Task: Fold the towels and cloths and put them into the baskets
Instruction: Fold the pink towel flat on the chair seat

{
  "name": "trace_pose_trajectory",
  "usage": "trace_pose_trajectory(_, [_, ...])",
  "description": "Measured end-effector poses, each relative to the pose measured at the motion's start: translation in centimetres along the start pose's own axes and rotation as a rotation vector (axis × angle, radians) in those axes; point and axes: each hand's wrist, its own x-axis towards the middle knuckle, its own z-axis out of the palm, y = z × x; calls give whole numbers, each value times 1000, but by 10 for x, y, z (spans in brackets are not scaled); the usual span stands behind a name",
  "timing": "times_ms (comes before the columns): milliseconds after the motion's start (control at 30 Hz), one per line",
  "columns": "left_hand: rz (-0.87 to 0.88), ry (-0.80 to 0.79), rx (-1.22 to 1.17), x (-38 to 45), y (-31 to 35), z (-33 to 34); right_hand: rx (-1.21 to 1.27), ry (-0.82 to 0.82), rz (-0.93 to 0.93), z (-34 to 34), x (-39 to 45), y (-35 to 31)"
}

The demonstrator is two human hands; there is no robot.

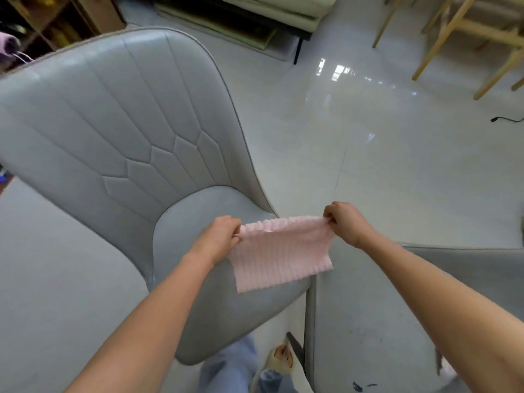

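Note:
A small pink ribbed cloth (280, 252) hangs stretched between my two hands above the front of a grey chair seat. My left hand (219, 236) pinches its upper left corner. My right hand (344, 222) pinches its upper right corner. The top edge looks doubled over in small ruffles, and the lower edge hangs free. No basket is in view.
A grey padded chair (119, 131) with a quilted back stands in front of me. A second grey seat (382, 321) is at the lower right. Wooden furniture legs (442, 38) stand on the glossy white floor at the upper right, with a black cable (507, 119) nearby.

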Motion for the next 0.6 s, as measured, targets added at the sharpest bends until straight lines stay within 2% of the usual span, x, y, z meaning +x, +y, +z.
trace_pose_trajectory(300, [76,253,62,-113,64,-73,236,336,-114,-79,-138,-25])
trace_pose_trajectory(500, [19,396,315,-177,95,-95,298,423,-140,-107,-210,-30])
trace_pose_trajectory(600, [48,396,237,-187,103,-108,237,460,-128,-120,-229,-30])
